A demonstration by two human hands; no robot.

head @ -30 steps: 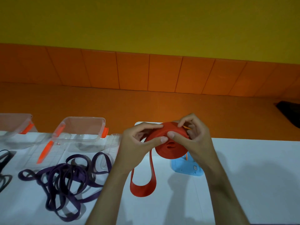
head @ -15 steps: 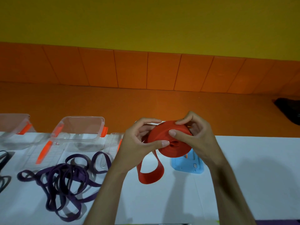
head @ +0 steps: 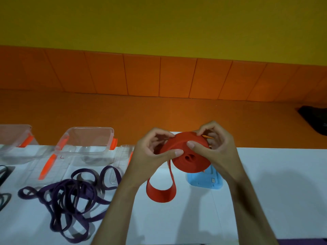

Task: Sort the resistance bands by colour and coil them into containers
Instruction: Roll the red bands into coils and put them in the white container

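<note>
A wide red resistance band (head: 187, 156) is wound into a thick coil held above the white table, with a loose loop hanging down from it. My left hand (head: 152, 154) pinches the coil's left side, thumb on its face. My right hand (head: 214, 149) grips the right side, thumb on top. A tangle of purple bands (head: 70, 197) lies on the table at the left. A clear container (head: 88, 142) with orange clips stands behind the purple bands, and another clear container (head: 14, 138) sits at the far left.
A blue lid-like piece (head: 205, 181) lies on the table under the coil. Black bands (head: 3, 174) show at the left edge. Clear lids with orange clips (head: 47, 167) lie by the containers. A dark object (head: 315, 119) rests on the orange ledge at right.
The hanging red loop has grown shorter as more band wound onto the coil. Both hands have stayed on the coil, shifting grip slightly.
</note>
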